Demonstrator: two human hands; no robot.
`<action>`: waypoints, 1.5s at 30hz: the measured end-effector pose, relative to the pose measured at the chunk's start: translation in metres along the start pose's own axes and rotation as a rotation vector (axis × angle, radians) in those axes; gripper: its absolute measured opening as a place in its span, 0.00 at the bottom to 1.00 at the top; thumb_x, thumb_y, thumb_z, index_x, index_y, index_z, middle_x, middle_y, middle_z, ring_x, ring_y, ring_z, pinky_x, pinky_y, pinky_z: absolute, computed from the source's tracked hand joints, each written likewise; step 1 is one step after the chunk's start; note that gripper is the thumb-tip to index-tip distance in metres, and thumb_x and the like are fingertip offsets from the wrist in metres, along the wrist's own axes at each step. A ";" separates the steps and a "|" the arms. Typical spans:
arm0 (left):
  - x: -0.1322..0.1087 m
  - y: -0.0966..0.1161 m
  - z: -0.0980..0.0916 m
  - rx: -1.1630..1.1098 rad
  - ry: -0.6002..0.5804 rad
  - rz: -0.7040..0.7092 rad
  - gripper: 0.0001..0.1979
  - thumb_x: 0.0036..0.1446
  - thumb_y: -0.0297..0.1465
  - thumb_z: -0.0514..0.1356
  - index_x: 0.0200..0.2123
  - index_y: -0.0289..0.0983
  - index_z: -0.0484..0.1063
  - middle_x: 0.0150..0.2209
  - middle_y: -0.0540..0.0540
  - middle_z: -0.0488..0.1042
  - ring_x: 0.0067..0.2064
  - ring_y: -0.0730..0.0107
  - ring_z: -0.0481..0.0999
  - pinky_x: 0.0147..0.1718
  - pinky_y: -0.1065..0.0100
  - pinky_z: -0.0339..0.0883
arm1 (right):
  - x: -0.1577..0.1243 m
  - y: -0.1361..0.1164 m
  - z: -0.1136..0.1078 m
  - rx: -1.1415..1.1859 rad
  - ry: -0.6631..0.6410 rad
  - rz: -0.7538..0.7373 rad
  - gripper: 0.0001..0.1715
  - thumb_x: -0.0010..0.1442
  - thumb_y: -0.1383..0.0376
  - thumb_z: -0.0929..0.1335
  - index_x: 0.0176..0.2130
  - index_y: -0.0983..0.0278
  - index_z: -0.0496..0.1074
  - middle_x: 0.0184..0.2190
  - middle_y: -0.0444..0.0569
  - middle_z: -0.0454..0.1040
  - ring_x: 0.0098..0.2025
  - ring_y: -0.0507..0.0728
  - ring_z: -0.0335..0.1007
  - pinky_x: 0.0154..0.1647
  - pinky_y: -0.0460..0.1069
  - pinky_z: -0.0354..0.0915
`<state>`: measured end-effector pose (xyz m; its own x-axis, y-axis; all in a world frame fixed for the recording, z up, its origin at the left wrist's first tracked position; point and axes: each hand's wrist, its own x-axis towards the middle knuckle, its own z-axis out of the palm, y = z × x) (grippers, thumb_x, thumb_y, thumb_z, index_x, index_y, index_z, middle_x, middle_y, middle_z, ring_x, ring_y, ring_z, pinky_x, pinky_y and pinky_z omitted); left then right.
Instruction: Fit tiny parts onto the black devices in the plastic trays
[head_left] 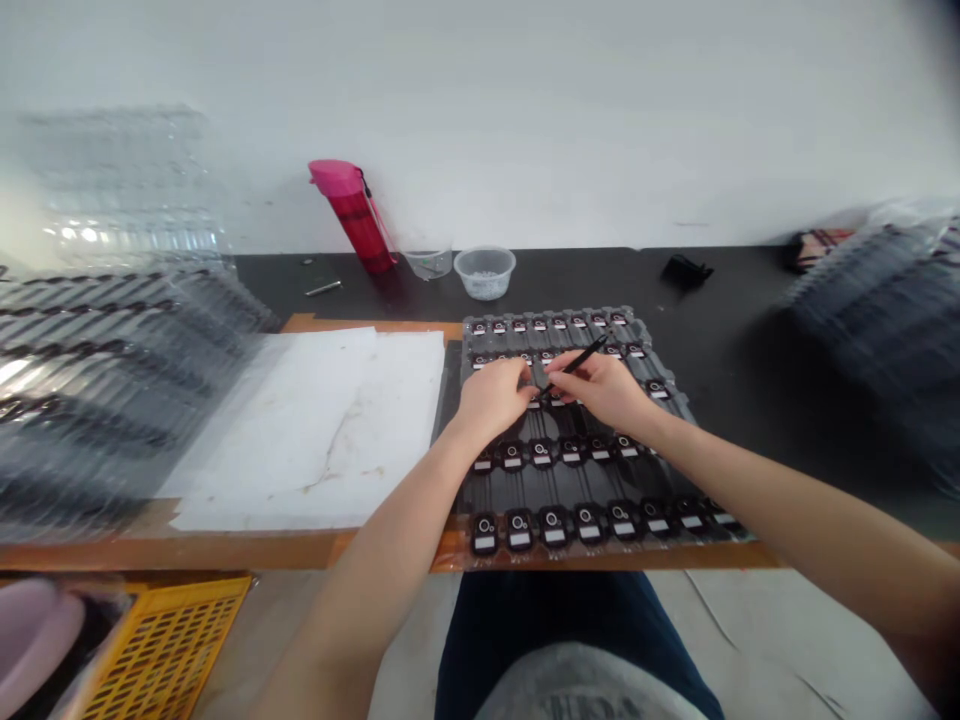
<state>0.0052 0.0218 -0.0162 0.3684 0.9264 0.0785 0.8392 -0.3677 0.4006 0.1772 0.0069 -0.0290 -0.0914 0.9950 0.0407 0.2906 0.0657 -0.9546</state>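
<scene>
A black moulded tray (pixel 480 500) lies on the dark table in front of me, holding rows of small round-faced black devices with white labels (pixel 555 525). My left hand (pixel 491 395) rests over the tray's middle rows, its fingertips meeting a small dark piece (pixel 538 375). I cannot tell whether that piece is held. My right hand (pixel 600 390) grips a slim black pen (pixel 579 360), its tip pointing down near the same spot. Both hands hide several devices.
Blurred stacks of transparent trays (pixel 112 390) rise at the left, with another stack (pixel 877 320) at the right. A white sheet (pixel 315 430) lies left of the tray. Along the wall stand a pink-capped red bottle (pixel 354 215) and a plastic tub (pixel 484 272). A yellow crate (pixel 165 650) sits below.
</scene>
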 end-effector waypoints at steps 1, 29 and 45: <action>0.000 0.000 0.000 0.005 0.004 0.000 0.07 0.54 0.35 0.59 0.35 0.39 0.71 0.38 0.46 0.77 0.39 0.60 0.75 0.34 0.65 0.63 | 0.000 0.000 0.000 -0.015 0.000 -0.007 0.10 0.51 0.61 0.69 0.34 0.63 0.73 0.29 0.46 0.74 0.29 0.53 0.71 0.28 0.48 0.72; -0.001 0.000 0.002 -0.064 0.036 -0.028 0.09 0.51 0.36 0.61 0.36 0.39 0.72 0.34 0.46 0.75 0.36 0.63 0.73 0.34 0.67 0.62 | -0.005 -0.014 -0.019 0.018 0.079 -0.081 0.11 0.52 0.59 0.71 0.34 0.63 0.74 0.29 0.45 0.74 0.29 0.52 0.70 0.33 0.48 0.70; 0.010 -0.004 -0.015 -1.554 -0.085 -0.327 0.28 0.60 0.51 0.45 0.30 0.32 0.69 0.19 0.49 0.68 0.12 0.84 0.53 0.13 0.74 0.40 | -0.004 -0.054 -0.001 0.061 0.110 -0.344 0.09 0.53 0.59 0.71 0.35 0.61 0.75 0.37 0.48 0.76 0.39 0.55 0.73 0.43 0.51 0.70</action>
<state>-0.0001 0.0336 -0.0034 0.3268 0.9187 -0.2218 -0.3047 0.3246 0.8954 0.1625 -0.0011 0.0230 -0.0703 0.9179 0.3906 0.2028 0.3966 -0.8953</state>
